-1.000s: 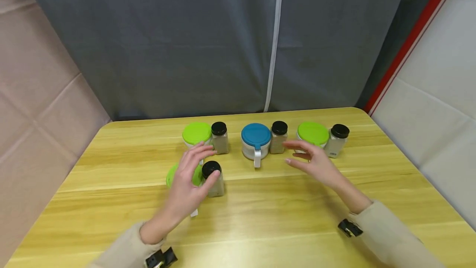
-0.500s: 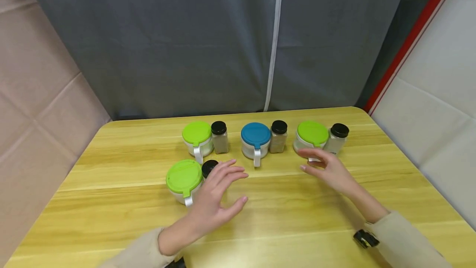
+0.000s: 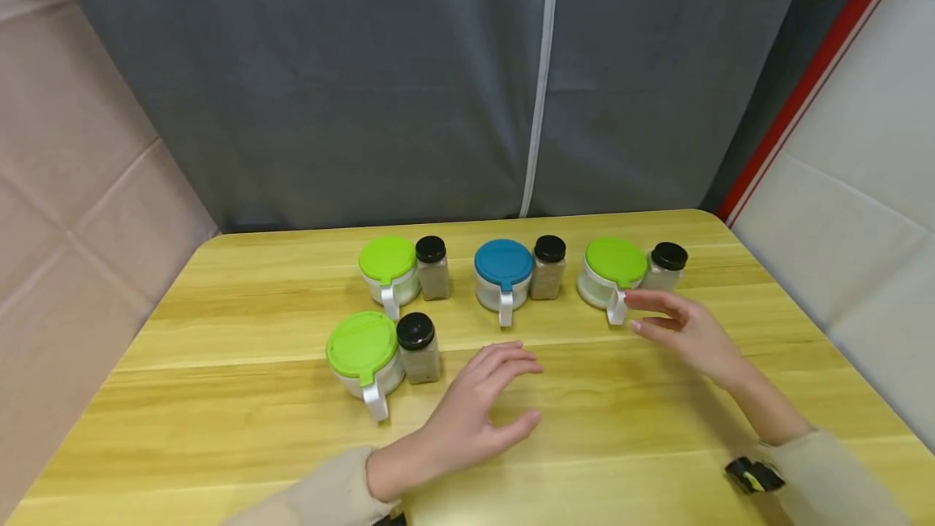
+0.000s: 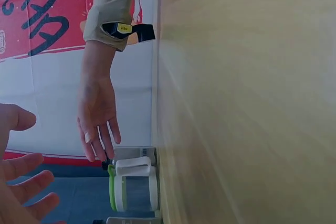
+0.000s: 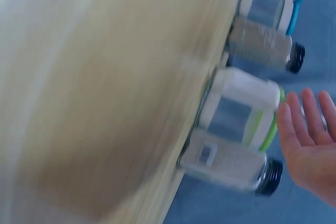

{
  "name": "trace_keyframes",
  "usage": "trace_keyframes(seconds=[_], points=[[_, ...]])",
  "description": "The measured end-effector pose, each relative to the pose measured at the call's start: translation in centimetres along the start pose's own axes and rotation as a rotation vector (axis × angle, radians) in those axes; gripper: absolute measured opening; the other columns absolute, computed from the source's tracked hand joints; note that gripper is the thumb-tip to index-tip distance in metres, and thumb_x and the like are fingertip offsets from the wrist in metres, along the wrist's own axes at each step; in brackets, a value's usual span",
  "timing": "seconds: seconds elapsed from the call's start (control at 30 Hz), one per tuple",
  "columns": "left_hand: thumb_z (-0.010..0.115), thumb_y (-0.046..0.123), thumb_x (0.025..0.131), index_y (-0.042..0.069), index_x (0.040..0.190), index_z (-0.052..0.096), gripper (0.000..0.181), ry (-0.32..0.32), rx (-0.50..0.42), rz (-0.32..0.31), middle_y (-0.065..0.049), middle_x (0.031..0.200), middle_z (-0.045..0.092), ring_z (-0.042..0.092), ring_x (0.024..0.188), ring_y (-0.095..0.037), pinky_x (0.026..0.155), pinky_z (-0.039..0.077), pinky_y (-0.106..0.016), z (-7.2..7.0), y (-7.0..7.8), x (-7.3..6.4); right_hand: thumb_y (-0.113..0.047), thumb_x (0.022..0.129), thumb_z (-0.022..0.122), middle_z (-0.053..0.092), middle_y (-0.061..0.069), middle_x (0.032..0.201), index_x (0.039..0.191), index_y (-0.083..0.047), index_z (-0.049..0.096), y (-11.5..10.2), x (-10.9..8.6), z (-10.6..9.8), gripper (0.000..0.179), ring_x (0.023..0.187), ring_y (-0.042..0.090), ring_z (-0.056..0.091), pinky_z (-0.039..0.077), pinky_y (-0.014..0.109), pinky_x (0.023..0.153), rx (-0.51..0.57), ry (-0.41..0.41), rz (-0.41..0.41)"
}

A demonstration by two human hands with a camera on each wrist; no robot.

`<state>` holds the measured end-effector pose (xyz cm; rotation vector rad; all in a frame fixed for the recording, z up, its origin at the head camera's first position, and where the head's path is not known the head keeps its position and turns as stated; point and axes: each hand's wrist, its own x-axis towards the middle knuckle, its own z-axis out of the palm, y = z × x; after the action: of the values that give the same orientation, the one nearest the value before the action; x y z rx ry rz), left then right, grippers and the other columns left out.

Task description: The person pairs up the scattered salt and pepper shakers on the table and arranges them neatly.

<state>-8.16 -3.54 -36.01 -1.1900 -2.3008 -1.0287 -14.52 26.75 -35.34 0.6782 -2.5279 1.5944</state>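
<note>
My left hand (image 3: 478, 408) is over the table, fingers spread and holding nothing, right of a black-capped spice bottle (image 3: 420, 351) and a green-lidded seasoning jar (image 3: 363, 347). My right hand (image 3: 690, 335) hovers with bent fingers and an empty grasp, just in front of another green-lidded jar (image 3: 615, 262) and its black-capped bottle (image 3: 666, 262), partly covering that bottle. In the right wrist view the fingers (image 5: 310, 119) appear near this jar's lid; whether they touch it I cannot tell.
Along the back stand a third green-lidded jar (image 3: 387, 260) with a bottle (image 3: 433, 270), and a blue-lidded jar (image 3: 503, 265) beside a bottle (image 3: 548, 270). A grey curtain (image 3: 329, 88) hangs behind the wooden table (image 3: 219, 396). White panels flank it.
Both hands have moved right. My left hand has left the front green-lidded jar and its bottle, now uncovered. My right hand has shifted from the right jar toward the front of its bottle.
</note>
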Motion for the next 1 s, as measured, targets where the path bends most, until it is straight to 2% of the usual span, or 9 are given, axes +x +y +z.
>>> trace_keyframes(seconds=[0.1, 0.17, 0.3, 0.33, 0.4, 0.53, 0.57, 0.83, 1.0], points=[[0.062, 0.025, 0.079, 0.01, 0.117, 0.052, 0.042, -0.013, -0.047, -0.037, -0.001, 0.121, 0.046, 0.038, 0.115, -0.014, 0.095, 0.031, -0.033, 0.6, -0.1, 0.2, -0.003, 0.084, 0.058, 0.053, 0.018, 0.114, 0.116, 0.009, 0.049, 0.5, -0.1, -1.1, 0.035, 0.1, 0.01, 0.052, 0.043, 0.017, 0.077, -0.022, -0.009, 0.012], [0.063, 0.025, 0.08, 0.011, 0.118, 0.051, 0.043, -0.024, -0.085, -0.072, 0.0, 0.122, 0.045, 0.038, 0.114, -0.013, 0.094, 0.033, -0.031, 1.0, -0.1, 0.4, -0.006, 0.085, 0.058, 0.053, 0.015, 0.116, 0.119, 0.006, 0.048, 1.7, -0.2, -2.1, 0.037, 0.102, 0.011, 0.051, 0.043, 0.017, 0.077, -0.034, -0.016, 0.03], [0.062, 0.024, 0.081, 0.012, 0.122, 0.049, 0.044, -0.052, -0.155, -0.154, 0.002, 0.122, 0.045, 0.039, 0.114, -0.011, 0.092, 0.034, -0.03, 1.7, -0.3, 0.8, -0.017, 0.086, 0.059, 0.053, 0.007, 0.119, 0.126, -0.007, 0.047, 7.4, -0.5, -4.5, 0.043, 0.103, 0.011, 0.051, 0.044, 0.016, 0.075, -0.07, 0.029, 0.098], [0.062, 0.024, 0.082, 0.011, 0.122, 0.048, 0.045, -0.058, -0.172, -0.174, 0.002, 0.122, 0.045, 0.039, 0.114, -0.011, 0.092, 0.034, -0.03, 1.9, -0.4, 0.9, -0.018, 0.087, 0.058, 0.052, 0.007, 0.12, 0.127, -0.008, 0.046, 8.1, -0.5, -5.0, 0.043, 0.105, 0.012, 0.05, 0.043, 0.018, 0.078, -0.02, 0.024, 0.096], [0.062, 0.024, 0.082, 0.011, 0.124, 0.047, 0.046, -0.069, -0.195, -0.212, 0.002, 0.123, 0.044, 0.039, 0.114, -0.012, 0.092, 0.034, -0.031, 2.3, -0.5, 1.2, -0.02, 0.086, 0.058, 0.052, 0.006, 0.12, 0.128, -0.013, 0.047, 10.7, -0.6, -5.9, 0.044, 0.105, 0.012, 0.05, 0.043, 0.018, 0.077, -0.034, 0.06, 0.124], [0.061, 0.027, 0.083, 0.009, 0.126, 0.045, 0.05, -0.089, -0.219, -0.267, 0.002, 0.126, 0.042, 0.039, 0.114, -0.012, 0.093, 0.033, -0.031, 3.0, -0.8, 1.9, -0.02, 0.087, 0.057, 0.052, 0.008, 0.12, 0.128, -0.015, 0.046, 12.7, -0.9, -7.0, 0.043, 0.105, 0.015, 0.05, 0.042, 0.017, 0.079, -0.006, 0.098, 0.148], [0.06, 0.029, 0.083, 0.009, 0.127, 0.044, 0.05, -0.094, -0.216, -0.276, 0.002, 0.126, 0.042, 0.039, 0.114, -0.012, 0.093, 0.033, -0.031, 3.2, -0.8, 2.1, -0.022, 0.086, 0.058, 0.052, 0.008, 0.119, 0.128, -0.017, 0.046, 13.6, -1.0, -7.3, 0.044, 0.103, 0.013, 0.051, 0.043, 0.015, 0.075, -0.051, 0.127, 0.175], [0.059, 0.033, 0.083, 0.01, 0.129, 0.042, 0.054, -0.102, -0.231, -0.368, 0.0, 0.126, 0.041, 0.039, 0.114, -0.013, 0.092, 0.033, -0.031, 4.8, -1.5, 3.3, -0.037, 0.084, 0.058, 0.053, 0.008, 0.119, 0.13, -0.011, 0.043, 13.8, -1.0, -9.0, 0.055, 0.099, 0.007, 0.053, 0.042, 0.013, 0.076, 0.002, 0.158, 0.227], [0.06, 0.029, 0.083, 0.008, 0.129, 0.042, 0.054, -0.075, -0.24, -0.414, -0.002, 0.127, 0.04, 0.039, 0.115, -0.014, 0.093, 0.033, -0.031, 5.4, -2.0, 4.0, -0.032, 0.086, 0.057, 0.054, 0.001, 0.117, 0.132, -0.006, 0.039, 14.3, -0.7, -10.2, 0.056, 0.097, 0.003, 0.054, 0.044, 0.015, 0.073, 0.051, 0.16, 0.244]])
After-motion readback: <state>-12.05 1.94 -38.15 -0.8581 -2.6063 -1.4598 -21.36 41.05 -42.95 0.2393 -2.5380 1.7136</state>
